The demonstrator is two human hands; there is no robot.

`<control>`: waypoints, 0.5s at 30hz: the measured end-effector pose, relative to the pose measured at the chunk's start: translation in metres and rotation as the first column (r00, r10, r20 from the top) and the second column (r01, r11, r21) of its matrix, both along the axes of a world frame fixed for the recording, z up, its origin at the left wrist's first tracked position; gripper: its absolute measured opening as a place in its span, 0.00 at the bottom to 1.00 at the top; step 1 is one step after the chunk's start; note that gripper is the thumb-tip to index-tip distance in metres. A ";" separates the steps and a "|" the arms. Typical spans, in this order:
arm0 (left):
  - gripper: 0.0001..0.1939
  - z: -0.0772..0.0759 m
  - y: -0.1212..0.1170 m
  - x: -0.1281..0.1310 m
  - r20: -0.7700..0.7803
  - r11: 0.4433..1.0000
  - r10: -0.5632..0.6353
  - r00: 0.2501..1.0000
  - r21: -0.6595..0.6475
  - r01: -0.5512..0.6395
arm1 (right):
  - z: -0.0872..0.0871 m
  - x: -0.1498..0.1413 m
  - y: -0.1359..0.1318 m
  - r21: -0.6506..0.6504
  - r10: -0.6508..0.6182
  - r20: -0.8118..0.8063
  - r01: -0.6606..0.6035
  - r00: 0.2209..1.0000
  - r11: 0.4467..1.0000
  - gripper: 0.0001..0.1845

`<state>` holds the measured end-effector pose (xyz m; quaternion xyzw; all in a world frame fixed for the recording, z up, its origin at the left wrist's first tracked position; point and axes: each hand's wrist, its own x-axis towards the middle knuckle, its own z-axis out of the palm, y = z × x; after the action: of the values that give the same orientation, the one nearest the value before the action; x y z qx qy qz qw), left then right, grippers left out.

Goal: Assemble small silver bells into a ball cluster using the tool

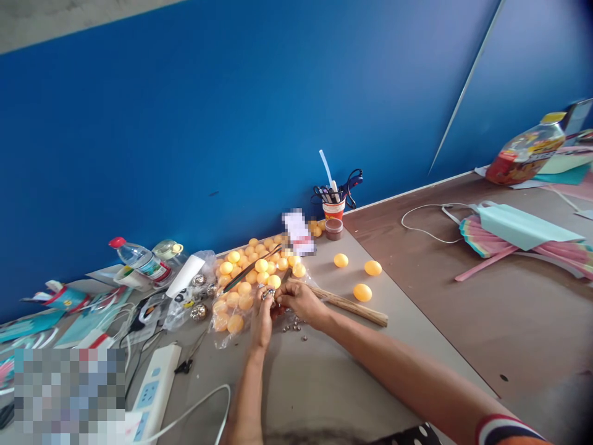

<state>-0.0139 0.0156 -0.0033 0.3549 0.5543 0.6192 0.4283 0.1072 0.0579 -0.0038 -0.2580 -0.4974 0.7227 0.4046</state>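
My left hand (pixel 263 318) is closed with its fingertips around a small shiny metal piece (pixel 267 294). Close against it, my right hand (pixel 302 303) is pinched shut at the same spot; whatever lies between its fingers is too small to make out. Several tiny round metal beads or bells (pixel 293 327) lie on the table just below the hands. Beyond the fingers, many orange ping-pong balls (pixel 244 288) fill an opened clear plastic bag. Behind my right hand lies a wooden handle or stick (pixel 354 307), its far end partly hidden.
Three loose orange balls (pixel 362 292) rest to the right. A paper cup (pixel 333 207) with pens and a lidded tub (pixel 333 229) stand by the blue partition (pixel 259 123). Leftward are bottles (pixel 141 259), scissors (pixel 184 366), cables and a power strip (pixel 155 389).
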 end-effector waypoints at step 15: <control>0.12 0.005 -0.002 0.004 -0.356 0.998 -0.055 0.933 -0.014 0.054 | -0.011 -0.006 0.002 -0.202 -0.092 -0.071 0.076 0.993 0.977 0.19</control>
<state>-0.0099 0.0133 0.0018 0.4756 0.6140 0.5314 0.3384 0.1012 0.0594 -0.0147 -0.2887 -0.3948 0.7607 0.4267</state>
